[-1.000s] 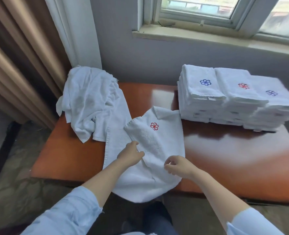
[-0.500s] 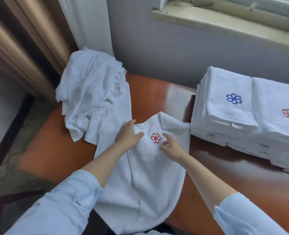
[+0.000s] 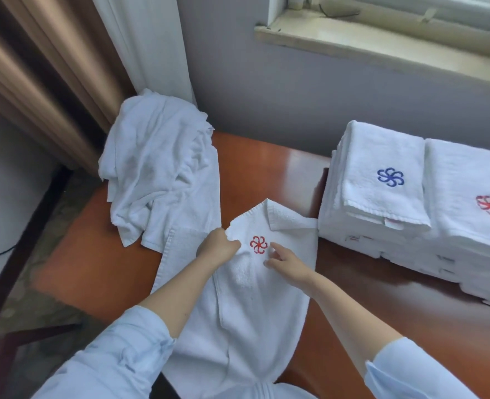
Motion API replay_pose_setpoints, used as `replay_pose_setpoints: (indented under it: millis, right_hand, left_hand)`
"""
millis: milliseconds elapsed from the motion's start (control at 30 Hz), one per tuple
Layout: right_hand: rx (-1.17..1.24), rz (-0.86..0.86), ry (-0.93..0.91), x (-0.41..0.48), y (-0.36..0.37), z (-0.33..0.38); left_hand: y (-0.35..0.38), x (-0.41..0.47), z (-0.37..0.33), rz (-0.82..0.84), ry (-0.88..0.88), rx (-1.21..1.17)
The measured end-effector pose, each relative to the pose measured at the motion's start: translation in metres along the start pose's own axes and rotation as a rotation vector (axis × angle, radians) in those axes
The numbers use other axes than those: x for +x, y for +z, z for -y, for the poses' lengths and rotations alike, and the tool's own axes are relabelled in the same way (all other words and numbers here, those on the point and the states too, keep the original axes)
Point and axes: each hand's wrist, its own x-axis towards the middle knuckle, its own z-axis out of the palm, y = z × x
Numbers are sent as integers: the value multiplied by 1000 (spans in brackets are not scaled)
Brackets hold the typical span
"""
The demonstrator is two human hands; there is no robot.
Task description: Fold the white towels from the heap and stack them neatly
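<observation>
Over on the left a brown curtain [image 3: 51,67] hangs down beside the table [image 3: 266,174]. The heap [image 3: 160,168] of unfolded white towels sits crumpled on the table's far left corner, with its lower folds spilling toward the middle.

Just right of the heap, the person's left hand [image 3: 217,249] is curled tight, its fingers pinching the left edge of a folded-over flap of the towel [image 3: 252,298] being worked on. That towel lies in the middle of the table. Its far end is turned over into a peak and its near end hangs off the table's front edge toward the person. A red flower emblem [image 3: 258,244] shows on the flap, between the two hands.

The right hand [image 3: 287,262] lies loose and holds nothing, its fingers stretched out with the tips at the cloth just right of the emblem.

Further right, toward the far right of the table and below the window sill [image 3: 381,44], stand the stacks [image 3: 381,203] of folded towels, side by side and touching. The nearer stack is topped with a blue emblem, the next with a red one.
</observation>
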Motion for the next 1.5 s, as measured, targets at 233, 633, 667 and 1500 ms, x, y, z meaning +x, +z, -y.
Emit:
replay_pose_setpoints:
  millis: [233,633,667,1500]
  right_hand:
    - [568,7,37,-48,-6,14]
    - [616,-725,44,-185,-11,-66]
    - [582,-758,51,-196,-13,-77]
    - [310,-751,253,-284,-208,-353]
  left_hand:
    - [4,-71,-22,297,425,-69]
    - [87,-143,-44,372,639,-20]
    - [99,-149,-49,359,659,25]
    - [371,-210,-184,423,669,548]
